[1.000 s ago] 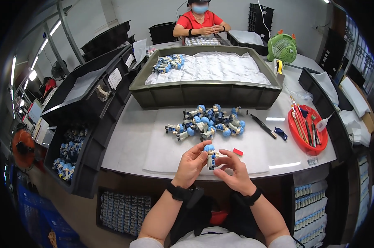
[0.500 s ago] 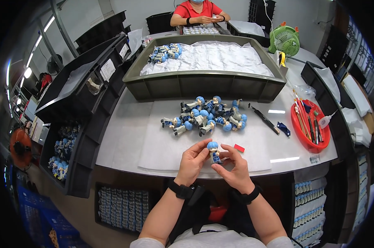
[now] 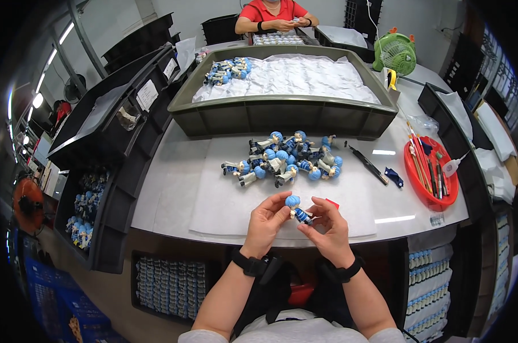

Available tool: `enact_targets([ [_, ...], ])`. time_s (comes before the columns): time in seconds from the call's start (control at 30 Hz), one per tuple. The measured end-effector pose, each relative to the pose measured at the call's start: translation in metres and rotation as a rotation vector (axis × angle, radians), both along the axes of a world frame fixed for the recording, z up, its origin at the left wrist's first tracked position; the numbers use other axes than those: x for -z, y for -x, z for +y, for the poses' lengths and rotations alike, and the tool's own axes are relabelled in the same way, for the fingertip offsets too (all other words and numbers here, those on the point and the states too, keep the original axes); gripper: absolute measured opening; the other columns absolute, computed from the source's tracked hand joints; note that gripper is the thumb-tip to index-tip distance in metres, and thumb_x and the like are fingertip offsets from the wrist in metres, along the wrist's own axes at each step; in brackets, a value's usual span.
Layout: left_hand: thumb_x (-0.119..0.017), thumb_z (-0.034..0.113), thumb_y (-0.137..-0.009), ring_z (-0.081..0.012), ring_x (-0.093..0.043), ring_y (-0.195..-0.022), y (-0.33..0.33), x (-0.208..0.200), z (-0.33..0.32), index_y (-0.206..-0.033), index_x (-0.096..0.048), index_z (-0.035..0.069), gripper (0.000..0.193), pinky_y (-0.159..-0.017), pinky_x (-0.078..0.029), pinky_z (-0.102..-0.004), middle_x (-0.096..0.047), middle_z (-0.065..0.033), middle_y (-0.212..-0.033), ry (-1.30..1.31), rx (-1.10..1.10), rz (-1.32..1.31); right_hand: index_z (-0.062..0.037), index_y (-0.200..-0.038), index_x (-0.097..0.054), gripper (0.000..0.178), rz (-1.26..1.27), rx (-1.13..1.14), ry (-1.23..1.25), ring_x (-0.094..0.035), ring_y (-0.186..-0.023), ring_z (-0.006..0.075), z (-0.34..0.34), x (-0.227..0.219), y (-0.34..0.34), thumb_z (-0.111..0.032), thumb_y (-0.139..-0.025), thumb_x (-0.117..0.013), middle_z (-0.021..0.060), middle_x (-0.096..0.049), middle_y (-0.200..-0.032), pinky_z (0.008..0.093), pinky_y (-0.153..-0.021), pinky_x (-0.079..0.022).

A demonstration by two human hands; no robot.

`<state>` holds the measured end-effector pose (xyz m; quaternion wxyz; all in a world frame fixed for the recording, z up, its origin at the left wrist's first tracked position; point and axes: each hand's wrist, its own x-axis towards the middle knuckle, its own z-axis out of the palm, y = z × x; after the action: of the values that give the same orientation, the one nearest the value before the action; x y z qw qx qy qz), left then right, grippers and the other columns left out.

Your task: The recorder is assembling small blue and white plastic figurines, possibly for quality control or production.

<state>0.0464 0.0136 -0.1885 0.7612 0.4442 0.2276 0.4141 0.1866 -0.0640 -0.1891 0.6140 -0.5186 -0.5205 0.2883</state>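
Note:
Between both hands, above the near edge of the white table, is a small blue-haired figurine (image 3: 301, 214) in a blue and white outfit, tilted with its head to the upper left. My left hand (image 3: 266, 222) pinches it at the head. My right hand (image 3: 328, 227) has its fingers closed about the lower body and legs. Beyond them, a loose pile of similar figurines (image 3: 282, 160) lies on a white sheet. A small red block (image 3: 333, 203) shows partly behind my right fingers.
A large olive tray (image 3: 282, 116) lined with white cloth stands behind the pile, figurines in its left corner. To the right are a black pen-like tool (image 3: 367, 164) and a red basket (image 3: 409, 177) of brushes. Black bins (image 3: 113, 200) flank the left. A co-worker (image 3: 277, 22) sits opposite.
The figurine has turned from upright and front-facing to tilted, its legs swinging to the right. My right hand has shifted slightly right and now covers part of the red block.

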Motion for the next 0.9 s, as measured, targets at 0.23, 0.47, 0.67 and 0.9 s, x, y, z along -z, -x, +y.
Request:
enact_targets([
  [0.23, -0.059, 0.005, -0.085, -0.0098, -0.055, -0.092, -0.003, 0.004, -0.002, -0.114, -0.052, 0.0, 0.03, -0.08, -0.045, -0.022, -0.059, -0.0056, -0.103, -0.037, -0.064, 0.043, -0.0018, -0.118, -0.049, 0.055, 0.018, 0.038, -0.04, -0.056, -0.087, 0.0119, 0.002, 0.006, -0.001, 0.006, -0.068, -0.07, 0.0073, -0.055, -0.094, 0.0226, -0.068, -0.05],
  [0.47, -0.06, 0.003, -0.084, -0.011, -0.055, -0.095, -0.004, 0.001, -0.004, -0.111, -0.053, -0.002, 0.028, -0.084, -0.045, -0.0237, -0.059, -0.0075, -0.105, -0.019, -0.097, 0.015, -0.002, -0.115, -0.051, 0.051, 0.027, 0.086, -0.039, -0.056, -0.089, 0.0133, 0.002, 0.006, 0.0, 0.009, -0.068, -0.067, 0.0078, -0.054, -0.098, 0.0227, -0.069, -0.05],
  [0.67, -0.061, 0.003, -0.083, -0.0068, -0.055, -0.087, -0.004, 0.0, -0.006, -0.115, -0.053, -0.001, 0.033, -0.076, -0.045, -0.0186, -0.059, -0.0037, -0.099, -0.034, -0.085, 0.062, -0.001, -0.114, -0.051, 0.045, 0.029, 0.101, -0.032, -0.056, -0.091, 0.0151, 0.001, 0.005, -0.001, 0.013, -0.071, -0.057, 0.0092, -0.053, -0.1, 0.0242, -0.073, -0.05],
  [0.9, -0.064, 0.01, -0.083, -0.006, -0.054, -0.081, -0.004, 0.001, -0.006, -0.111, -0.053, 0.0, 0.032, -0.074, -0.045, -0.018, -0.059, -0.0021, -0.093, -0.087, -0.113, 0.057, 0.0014, -0.105, -0.054, 0.038, -0.032, 0.298, -0.048, -0.057, -0.092, 0.0189, -0.003, -0.012, -0.024, 0.013, -0.071, -0.045, 0.0114, -0.054, -0.103, 0.0263, -0.074, -0.049],
])
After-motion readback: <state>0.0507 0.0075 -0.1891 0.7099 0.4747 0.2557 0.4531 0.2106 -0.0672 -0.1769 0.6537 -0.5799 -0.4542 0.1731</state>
